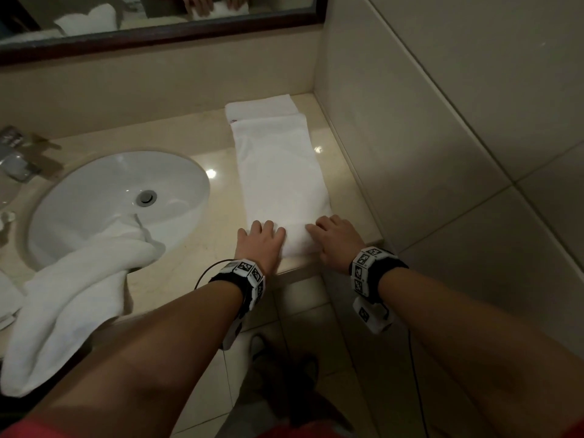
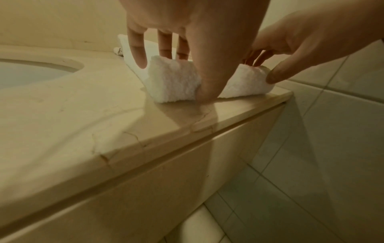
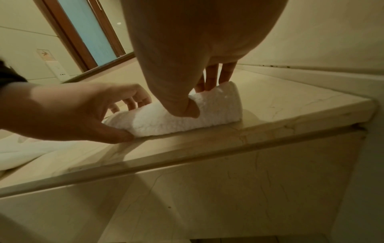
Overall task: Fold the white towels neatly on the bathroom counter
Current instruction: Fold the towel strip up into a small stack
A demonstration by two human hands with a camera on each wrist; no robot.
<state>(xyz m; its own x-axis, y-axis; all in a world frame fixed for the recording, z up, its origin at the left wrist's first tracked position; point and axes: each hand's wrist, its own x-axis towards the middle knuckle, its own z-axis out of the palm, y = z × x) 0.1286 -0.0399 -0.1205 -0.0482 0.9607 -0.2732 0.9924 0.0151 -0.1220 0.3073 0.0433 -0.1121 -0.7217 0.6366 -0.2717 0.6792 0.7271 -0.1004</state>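
Observation:
A long white towel (image 1: 278,172) lies as a strip on the beige counter (image 1: 218,222), right of the sink. Its near end is rolled into a thick roll (image 2: 172,82) at the counter's front edge. My left hand (image 1: 264,235) grips the roll's left part, fingers over the top and thumb (image 2: 204,92) against its front. My right hand (image 1: 328,230) grips the right part the same way, with the thumb (image 3: 188,109) pressed into the roll (image 3: 220,111). A second, folded white towel (image 1: 262,105) lies behind the strip's far end.
A crumpled white towel (image 1: 72,295) hangs from the round sink (image 1: 104,184) over the counter's front edge at left. A tiled wall (image 1: 410,137) closes the counter's right side. A tap (image 1: 15,159) stands at far left, and a mirror (image 1: 151,14) hangs above.

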